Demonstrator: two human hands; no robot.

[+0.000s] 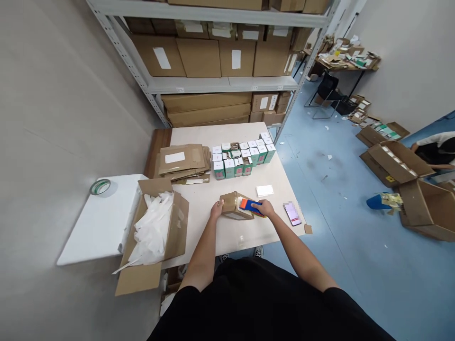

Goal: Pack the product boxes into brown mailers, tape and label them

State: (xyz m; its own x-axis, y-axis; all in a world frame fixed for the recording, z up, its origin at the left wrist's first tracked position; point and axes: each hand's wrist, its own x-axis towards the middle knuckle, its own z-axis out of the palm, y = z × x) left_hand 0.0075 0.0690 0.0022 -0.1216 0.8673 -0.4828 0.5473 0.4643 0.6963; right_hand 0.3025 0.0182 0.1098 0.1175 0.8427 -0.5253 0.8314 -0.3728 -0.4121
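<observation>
A small brown cardboard box [232, 204] lies on the white table [213, 232] in front of me. My left hand [216, 208] grips its left end with the fingers curled. My right hand [265, 207] is closed on a blue and orange tape dispenser [250, 205], which rests against the box's right side. A phone [292, 213] lies just right of my right hand, and a white card [265, 190] lies behind it.
Several green and white small boxes [243, 156] stand in rows at the table's far side, beside flattened cartons [183, 163]. An open carton with white bags [152, 237] and a tape roll [100, 186] sit left. Shelves of cartons [213, 57] stand behind. Open cartons [398, 163] lie on the floor right.
</observation>
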